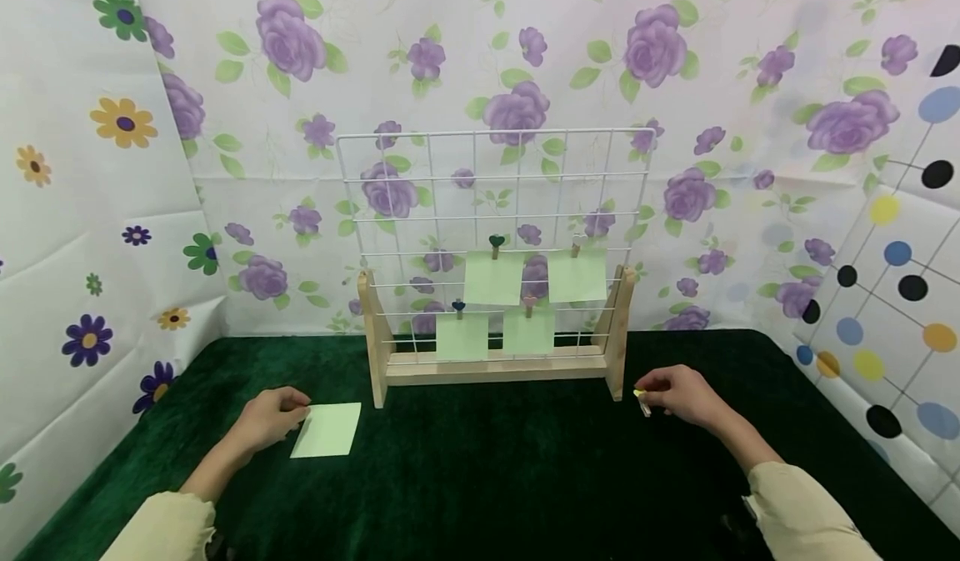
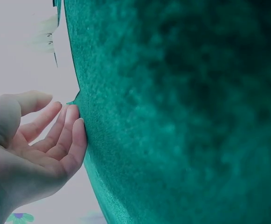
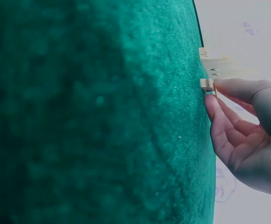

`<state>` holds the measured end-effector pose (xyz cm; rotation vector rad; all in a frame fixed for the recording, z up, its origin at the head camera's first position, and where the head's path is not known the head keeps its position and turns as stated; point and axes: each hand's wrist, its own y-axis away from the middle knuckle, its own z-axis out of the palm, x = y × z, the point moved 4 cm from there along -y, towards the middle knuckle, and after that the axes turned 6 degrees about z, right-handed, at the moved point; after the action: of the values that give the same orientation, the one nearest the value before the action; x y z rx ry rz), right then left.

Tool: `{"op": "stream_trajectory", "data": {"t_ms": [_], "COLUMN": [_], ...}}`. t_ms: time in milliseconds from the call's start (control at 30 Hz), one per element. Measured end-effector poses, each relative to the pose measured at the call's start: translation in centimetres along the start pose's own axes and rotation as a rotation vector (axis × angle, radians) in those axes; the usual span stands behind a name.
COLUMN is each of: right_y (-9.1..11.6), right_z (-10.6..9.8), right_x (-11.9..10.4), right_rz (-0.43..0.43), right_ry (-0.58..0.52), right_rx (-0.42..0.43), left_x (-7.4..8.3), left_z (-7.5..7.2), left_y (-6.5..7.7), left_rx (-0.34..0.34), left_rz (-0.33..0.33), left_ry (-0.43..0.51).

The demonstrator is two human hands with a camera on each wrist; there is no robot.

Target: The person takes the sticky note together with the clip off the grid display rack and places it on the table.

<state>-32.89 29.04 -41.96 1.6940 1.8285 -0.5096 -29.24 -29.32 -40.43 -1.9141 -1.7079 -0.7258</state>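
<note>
My left hand (image 1: 268, 418) pinches a pale green square of paper (image 1: 328, 432) by its upper left corner, low over the dark green cloth. The left wrist view shows the same hand (image 2: 42, 144) with thumb and index fingertip close together; the paper there is washed out. Over on the right, my right hand (image 1: 684, 394) holds a small clothespin (image 1: 644, 405) with a yellow top between thumb and fingers. In the right wrist view the wooden clothespin (image 3: 207, 84) sits at the fingertips of the right hand (image 3: 247, 126).
A white wire grid (image 1: 495, 177) stands upright in a wooden base (image 1: 495, 371). Several pale green papers (image 1: 493, 279) hang on it from small clothespins (image 1: 496, 248). Dark green cloth (image 1: 480, 478) covers the table. Flowered sheets (image 1: 300, 169) surround the back and sides.
</note>
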Motion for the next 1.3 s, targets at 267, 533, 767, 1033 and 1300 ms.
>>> {"op": "stream_trajectory", "data": {"t_ms": [267, 533, 767, 1033, 1300], "right_y": [-0.2, -0.4, 0.4, 1.3, 1.9], "right_z": [-0.9, -1.8, -3.1, -5.3, -5.1], "right_x": [-0.1, -1.3, -2.7, -5.8, -8.6], "right_rz": [-0.015, -0.059, -0.117, -0.162, -0.212], "right_ry": [-0.002, -0.006, -0.014, -0.040, -0.053], "right_rx": [0.011, 0.057, 0.155, 0.249, 0.250], "left_x": [-0.2, 1.0, 3.8, 7.1, 9.4], "left_z": [-0.3, -1.6, -1.8, -1.6, -0.4], "left_y": [0.2, -0.2, 0.1, 0.3, 0.0], "left_rx": [-0.003, 0.030, 0.086, 0.157, 0.200], "left_rz": [-0.002, 0.047, 0.117, 0.157, 0.134], "left_ry": [0.008, -0.024, -0.059, 0.045, 0.169]}}
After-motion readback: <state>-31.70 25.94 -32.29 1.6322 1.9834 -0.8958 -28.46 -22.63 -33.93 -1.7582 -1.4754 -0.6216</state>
